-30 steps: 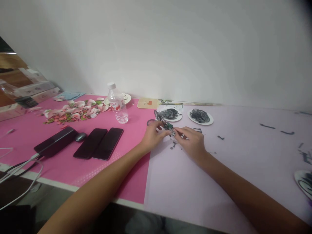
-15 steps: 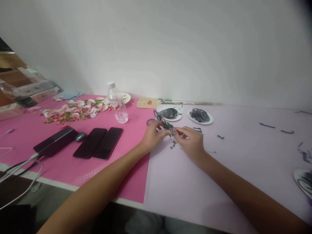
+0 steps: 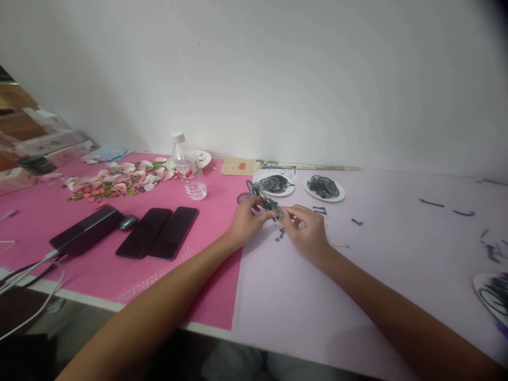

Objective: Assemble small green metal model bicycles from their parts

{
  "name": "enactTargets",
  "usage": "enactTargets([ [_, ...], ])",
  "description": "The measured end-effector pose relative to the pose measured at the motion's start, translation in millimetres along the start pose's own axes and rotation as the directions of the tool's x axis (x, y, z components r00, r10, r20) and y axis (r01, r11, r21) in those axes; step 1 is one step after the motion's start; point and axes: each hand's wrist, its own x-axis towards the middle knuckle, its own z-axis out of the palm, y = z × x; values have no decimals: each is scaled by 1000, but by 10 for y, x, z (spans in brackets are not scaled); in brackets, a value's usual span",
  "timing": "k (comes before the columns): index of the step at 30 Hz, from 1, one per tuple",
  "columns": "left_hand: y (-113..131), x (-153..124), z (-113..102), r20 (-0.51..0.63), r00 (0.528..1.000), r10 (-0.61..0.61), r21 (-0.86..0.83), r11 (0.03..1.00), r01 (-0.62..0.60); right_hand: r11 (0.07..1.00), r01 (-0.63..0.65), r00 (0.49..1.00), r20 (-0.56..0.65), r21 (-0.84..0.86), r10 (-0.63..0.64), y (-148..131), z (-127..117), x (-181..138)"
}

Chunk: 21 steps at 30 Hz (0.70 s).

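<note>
A small model bicycle (image 3: 271, 203), dark with thin spoked wheels and a green part, is held just above the table between my hands. My left hand (image 3: 246, 219) is closed around its left side, thumb and fingers gripping the frame below the wheels. My right hand (image 3: 307, 230) pinches its grey near end with thumb and fingertips. Whether a separate small piece sits in that pinch is hidden. Beneath and beside my fingers lie small dark parts (image 3: 282, 233) and a dark frame-shaped piece (image 3: 319, 210).
Two white plates (image 3: 342, 198) of dark parts stand at the back, another plate (image 3: 479, 283) at the right edge. Loose dark pieces (image 3: 432, 203) lie rightward. On the left are a water bottle (image 3: 194, 188), phones (image 3: 172, 233), a black power bank (image 3: 85, 230) with cables and pink petals (image 3: 127, 170).
The whole view has shifted slightly. Both hands keep hold of the model bicycle, and my right fingertips have moved slightly at its near end.
</note>
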Motion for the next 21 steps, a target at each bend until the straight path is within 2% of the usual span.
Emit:
enactTargets([
  [4,0,-5,0,-8,1000,6,-2,1000,-6,1000,11,1000,24,-18,-11,0,-25,6],
  [12,3,1,-4,-14,1000,-2,44,999,3,997,14,998,-61,-69,-18,61,35,14],
  [21,-13,1,-13,-26,1000,15,107,994,-12,998,-52,998,-45,-30,50,52,20,17],
])
